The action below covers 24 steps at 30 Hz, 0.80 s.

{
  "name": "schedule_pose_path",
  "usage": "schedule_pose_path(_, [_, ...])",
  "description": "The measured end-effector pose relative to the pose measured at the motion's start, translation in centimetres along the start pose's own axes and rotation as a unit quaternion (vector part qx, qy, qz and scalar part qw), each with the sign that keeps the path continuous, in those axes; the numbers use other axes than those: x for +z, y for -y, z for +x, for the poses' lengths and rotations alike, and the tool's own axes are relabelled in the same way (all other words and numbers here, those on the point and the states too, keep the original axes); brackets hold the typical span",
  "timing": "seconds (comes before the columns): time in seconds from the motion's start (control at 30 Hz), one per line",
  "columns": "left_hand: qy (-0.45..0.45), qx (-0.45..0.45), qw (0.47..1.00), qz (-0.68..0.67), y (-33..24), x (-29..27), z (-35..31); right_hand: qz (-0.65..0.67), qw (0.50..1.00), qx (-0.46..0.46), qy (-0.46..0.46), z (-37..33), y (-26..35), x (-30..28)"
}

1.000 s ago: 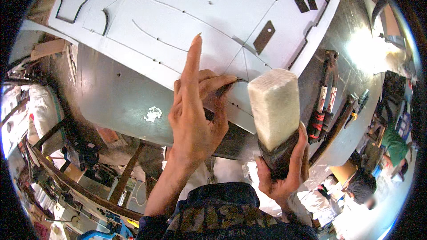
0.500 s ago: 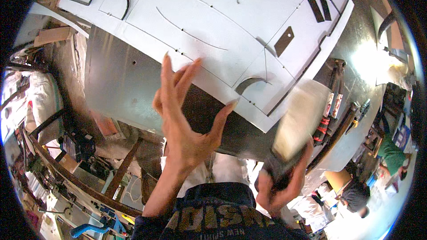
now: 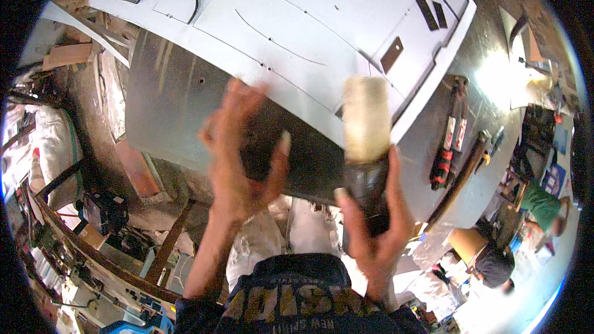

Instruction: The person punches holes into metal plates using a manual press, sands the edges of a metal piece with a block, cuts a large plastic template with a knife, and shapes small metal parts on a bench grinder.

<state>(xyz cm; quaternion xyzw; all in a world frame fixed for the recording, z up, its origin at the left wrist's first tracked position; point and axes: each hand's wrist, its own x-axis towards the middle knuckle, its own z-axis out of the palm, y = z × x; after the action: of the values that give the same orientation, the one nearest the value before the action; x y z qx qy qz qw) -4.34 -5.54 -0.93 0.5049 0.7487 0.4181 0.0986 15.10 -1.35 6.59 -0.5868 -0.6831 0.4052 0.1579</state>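
A white board [image 3: 291,31] with thin curved and straight slots and several dark pieces along them lies tilted on a dark metal tabletop [image 3: 164,102]. Blurred by motion, my left hand [image 3: 235,161] hovers by the board's near edge, fingers apart and nothing in them. My right hand [image 3: 387,235] is closed round the black handle of what looks like a hand brush [image 3: 366,117]. Its broad, pale head points away from me, over the board's near right corner, and hides part of it. Whether the head touches the board I cannot tell.
Right of the board lie a tool with red-and-black handles [image 3: 443,164] and a wooden-handled tool [image 3: 461,179]. A bright light shines on the tabletop beyond. Two other people, one in a green top [image 3: 541,210], are at far right. Clutter fills the lower left.
The brush has swung left and upright, from beside the board's right corner to over it. My left hand has dropped back slightly toward me. The board sits a little differently in view.
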Motion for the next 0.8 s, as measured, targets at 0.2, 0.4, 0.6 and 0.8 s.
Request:
schedule_pose_path(0.2, [-0.253,-0.121,0.953,-0.118,17.0,-9.9,12.0,0.05,0.982,0.09,-0.156,-3.8,-3.6,-5.5])
schedule_pose_path(0.4, [-0.094,-0.235,0.857,-0.449,30.7,-13.3,21.7,0.093,0.978,0.165,-0.085,-8.4,-4.8,-2.7])
schedule_pose_path(0.6, [0.028,-0.17,0.948,-0.268,34.6,-17.6,17.6,0.033,0.985,0.164,-0.049,-6.2,-3.2,-3.3])
schedule_pose_path(0.8, [-0.022,-0.321,0.895,-0.309,32.1,-17.8,-3.5,0.006,0.972,0.052,-0.23,-7.7,-4.7,-4.2])
